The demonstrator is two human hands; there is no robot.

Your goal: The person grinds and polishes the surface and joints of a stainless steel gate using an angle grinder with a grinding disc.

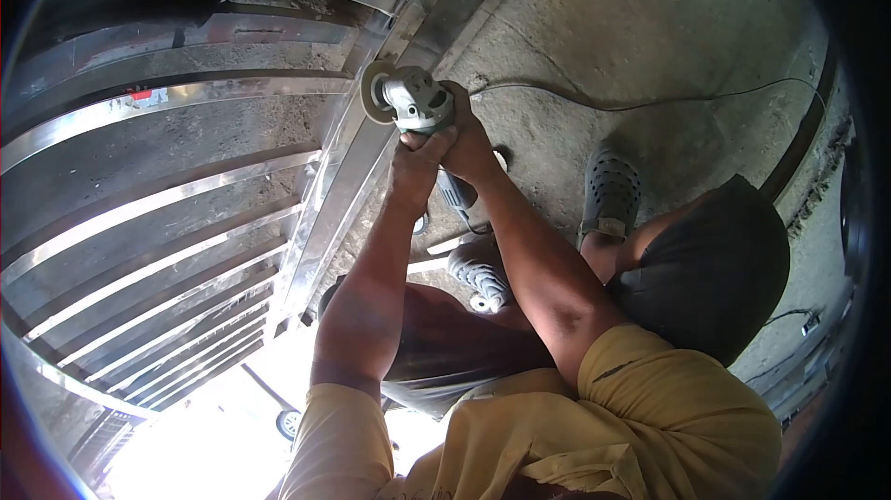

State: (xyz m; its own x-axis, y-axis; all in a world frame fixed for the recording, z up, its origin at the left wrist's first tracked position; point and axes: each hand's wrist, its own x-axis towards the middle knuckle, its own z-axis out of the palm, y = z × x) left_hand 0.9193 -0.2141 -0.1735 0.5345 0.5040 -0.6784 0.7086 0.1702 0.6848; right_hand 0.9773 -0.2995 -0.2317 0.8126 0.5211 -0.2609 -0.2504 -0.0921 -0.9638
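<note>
An angle grinder with a pale round disc is in both my hands, at the upper middle of the head view. My left hand is closed around its near side, just below the metal gear head. Wrapped round the body from the right is my right hand, its fingers partly hidden behind the tool. The disc faces left and overlaps the long metal beam of a frame in this view.
Metal slats run leftward from the beam. A dark cord crosses the concrete floor. Between my forearms, a grey power tool lies on the floor. My clog-covered feet are close by. Bright light comes from the lower left.
</note>
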